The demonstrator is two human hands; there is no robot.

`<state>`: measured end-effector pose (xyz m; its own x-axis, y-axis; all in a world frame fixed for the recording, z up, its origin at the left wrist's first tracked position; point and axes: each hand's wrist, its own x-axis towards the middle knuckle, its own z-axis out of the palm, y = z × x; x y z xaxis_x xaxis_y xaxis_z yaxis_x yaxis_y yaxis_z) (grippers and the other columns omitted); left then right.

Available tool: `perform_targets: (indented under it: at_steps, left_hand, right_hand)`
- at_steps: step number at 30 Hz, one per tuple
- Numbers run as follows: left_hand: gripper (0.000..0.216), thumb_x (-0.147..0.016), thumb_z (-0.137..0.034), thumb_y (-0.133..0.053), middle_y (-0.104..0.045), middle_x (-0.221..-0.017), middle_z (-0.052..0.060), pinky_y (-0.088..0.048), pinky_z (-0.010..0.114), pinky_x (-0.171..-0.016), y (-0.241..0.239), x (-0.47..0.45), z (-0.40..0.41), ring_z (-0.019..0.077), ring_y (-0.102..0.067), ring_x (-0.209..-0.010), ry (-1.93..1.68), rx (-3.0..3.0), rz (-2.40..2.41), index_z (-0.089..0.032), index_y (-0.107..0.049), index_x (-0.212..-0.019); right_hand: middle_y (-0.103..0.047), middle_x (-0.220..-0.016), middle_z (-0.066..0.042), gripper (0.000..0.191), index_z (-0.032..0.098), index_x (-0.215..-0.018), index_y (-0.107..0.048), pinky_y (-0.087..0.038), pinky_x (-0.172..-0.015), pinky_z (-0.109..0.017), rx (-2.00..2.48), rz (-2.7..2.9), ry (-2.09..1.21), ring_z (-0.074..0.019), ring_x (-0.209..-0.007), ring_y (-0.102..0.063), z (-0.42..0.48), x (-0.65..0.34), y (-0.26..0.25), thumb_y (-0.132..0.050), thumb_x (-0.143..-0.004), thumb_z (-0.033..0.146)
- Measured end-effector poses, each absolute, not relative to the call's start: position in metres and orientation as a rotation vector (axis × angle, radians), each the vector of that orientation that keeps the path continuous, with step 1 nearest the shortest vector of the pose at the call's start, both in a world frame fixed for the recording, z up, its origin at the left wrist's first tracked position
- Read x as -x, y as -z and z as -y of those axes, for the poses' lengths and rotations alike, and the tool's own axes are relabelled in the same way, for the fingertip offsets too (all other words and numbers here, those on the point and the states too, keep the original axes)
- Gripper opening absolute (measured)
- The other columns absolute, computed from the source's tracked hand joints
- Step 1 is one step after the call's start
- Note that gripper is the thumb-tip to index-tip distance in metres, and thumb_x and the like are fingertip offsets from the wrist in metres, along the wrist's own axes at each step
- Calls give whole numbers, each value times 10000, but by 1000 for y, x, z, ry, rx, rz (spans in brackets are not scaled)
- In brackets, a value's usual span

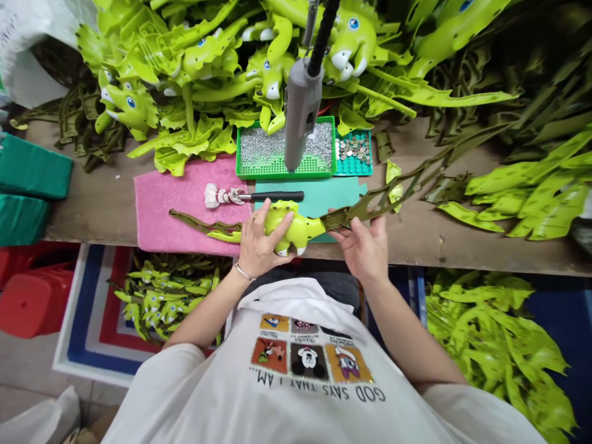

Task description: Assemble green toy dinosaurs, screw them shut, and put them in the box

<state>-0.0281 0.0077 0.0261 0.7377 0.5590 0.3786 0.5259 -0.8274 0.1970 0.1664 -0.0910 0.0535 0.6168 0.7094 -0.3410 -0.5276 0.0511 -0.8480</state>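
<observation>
My left hand [263, 242] is closed round a lime-green plastic dinosaur toy [301, 230] with white claws, just above the bench's front edge. Dark olive plastic runs out from both ends of it. My right hand [367, 248] pinches the long dark olive strip [345, 216] on the right side, near where it meets the green body. That strip slants up to the right. Behind the toy lies a hammer-like tool with a black handle [277, 196] and a wrapped white head, partly on a pink towel [157, 203]. A turquoise mat [319, 190] is beneath.
A grey powered screwdriver [300, 111] hangs over a green basket [238, 154] of small screws. Beside it, a teal tray [354, 166] holds small metal discs. Green toy parts [203, 55] pile up behind; more parts [499, 345] fill a bin below right. A red stool [37, 299] stands left.
</observation>
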Motion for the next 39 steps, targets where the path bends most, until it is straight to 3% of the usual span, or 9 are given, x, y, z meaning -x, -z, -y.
perform_targets:
  at_steps: [7,14,19,24,29,32,39]
  left_hand:
    - [668,-784,-534,-746,-379,-1565,197,-421,498,-1042,-22,29,-11,408,-477,-1350,-723,-2862,-809,-278,-607,-1385]
    - [583,-748,-634,-758,-444,-1515,165,-381,487,-1086,-7,37,-13,387,-472,-1360,-828,-2847,-817,-288,-714,-1216]
    - [564,-714,-642,-790,-474,-1465,154,-418,492,-1069,-7,36,-11,367,-483,-1339,-1030,-2931,-759,-312,-726,-1167]
    - [513,-741,-546,-793,-468,-1474,154,-411,493,-1065,-12,38,-14,370,-482,-1339,-903,-2898,-718,-315,-716,-1193]
    - [605,-752,-444,-781,-359,-1581,146,-402,506,-1063,-24,44,-20,386,-466,-1348,-825,-2814,-595,-328,-644,-1330]
    - [691,-745,-379,-770,-297,-1611,147,-417,503,-1048,-30,44,-17,381,-477,-1332,-776,-2794,-599,-327,-581,-1407]
    - [807,-719,-342,-801,-284,-1643,128,-375,536,-1082,-36,45,-18,413,-446,-1372,-475,-2737,-689,-360,-513,-1472]
  right_hand:
    - [-774,-884,-39,477,235,-926,-658,-636,-832,-422,1183,234,-1196,-259,-1001,-743,86,-165,-43,-825,-661,595]
    - [-795,-976,-62,479,251,-1069,-705,-604,-948,-443,1224,393,-1132,-258,-1052,-735,92,-158,-42,-787,-738,587]
    - [-787,-982,-65,642,233,-1089,-715,-616,-896,-425,1389,519,-1122,-246,-907,-746,97,-155,-45,-929,-546,498]
    - [-766,-963,-52,505,225,-964,-724,-589,-907,-418,1571,581,-988,-220,-880,-718,98,-155,-39,-904,-583,504]
    - [-757,-875,-28,447,235,-842,-736,-585,-789,-374,1409,520,-1191,-198,-795,-689,90,-162,-37,-880,-578,567]
    - [-757,-826,-25,414,232,-741,-728,-567,-812,-357,1416,479,-1214,-181,-789,-676,84,-163,-40,-832,-624,616]
    - [-723,-792,-7,509,204,-826,-704,-572,-764,-374,1435,274,-1186,-182,-733,-660,85,-146,-39,-954,-445,431]
